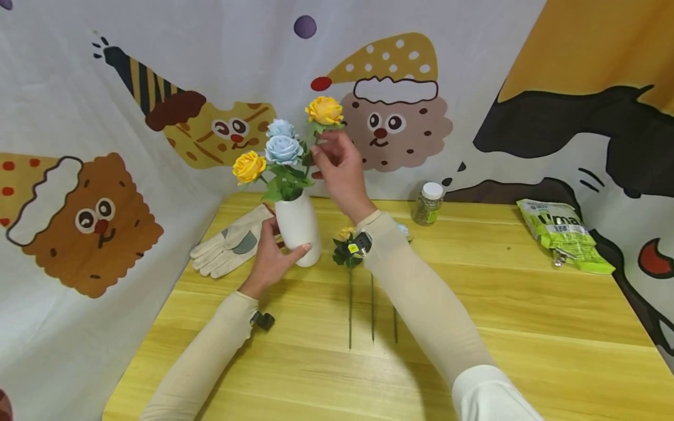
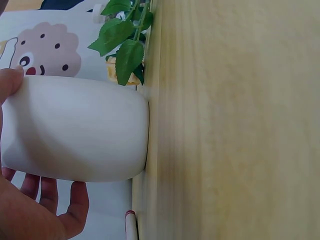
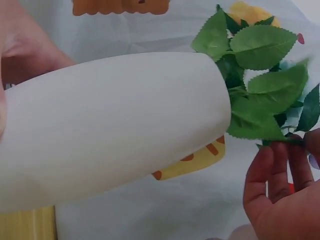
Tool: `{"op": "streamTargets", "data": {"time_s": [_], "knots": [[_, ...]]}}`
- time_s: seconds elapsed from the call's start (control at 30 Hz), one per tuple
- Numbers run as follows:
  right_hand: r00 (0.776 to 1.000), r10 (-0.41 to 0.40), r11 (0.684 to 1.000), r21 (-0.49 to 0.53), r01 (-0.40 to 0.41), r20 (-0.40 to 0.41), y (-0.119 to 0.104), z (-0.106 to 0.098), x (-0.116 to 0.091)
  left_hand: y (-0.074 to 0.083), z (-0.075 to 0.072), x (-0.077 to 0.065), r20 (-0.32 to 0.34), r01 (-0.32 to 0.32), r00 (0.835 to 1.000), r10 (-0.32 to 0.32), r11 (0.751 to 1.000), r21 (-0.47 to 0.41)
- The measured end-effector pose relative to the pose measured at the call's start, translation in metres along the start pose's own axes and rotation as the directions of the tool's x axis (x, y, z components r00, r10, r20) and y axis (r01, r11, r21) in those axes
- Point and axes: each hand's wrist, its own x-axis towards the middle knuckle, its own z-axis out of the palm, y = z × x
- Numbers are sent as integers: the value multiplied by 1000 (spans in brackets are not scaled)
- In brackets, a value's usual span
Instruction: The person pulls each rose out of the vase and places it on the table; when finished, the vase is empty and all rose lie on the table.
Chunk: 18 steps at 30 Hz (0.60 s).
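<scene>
A white vase (image 1: 297, 225) stands on the wooden table (image 1: 295, 362), its base meeting the tabletop in the left wrist view. My left hand (image 1: 274, 260) grips its lower body, thumb at the front and fingers round the far side. Above the rim, my right hand (image 1: 342, 172) pinches the stem of a yellow artificial rose (image 1: 323, 111) just under the bloom. Pale blue roses (image 1: 283, 149) and another yellow rose (image 1: 249, 167) rise from the vase. Green leaves (image 3: 265, 47) crowd its mouth in the right wrist view, hiding where the pinched stem ends.
Right of the vase lie several long-stemmed flowers, among them a yellow rose (image 1: 346, 233) and a blue one (image 1: 404, 231), partly behind my right forearm. A pale glove (image 1: 223, 248) lies at left. Farther back are a lidded jar (image 1: 428, 204) and a green bag (image 1: 566, 234).
</scene>
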Motion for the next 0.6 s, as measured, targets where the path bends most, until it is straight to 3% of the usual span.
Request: {"op": "streamTargets", "data": {"time_s": [0.2, 0.6], "knots": [[997, 1, 995, 102, 7, -81, -4, -5, 4, 0, 1, -1, -4, -5, 1000, 5, 1000, 6], [976, -55, 968, 228, 103, -210, -10, -26, -3, 0, 0, -2, 2, -14, 1000, 14, 1000, -2]]}}
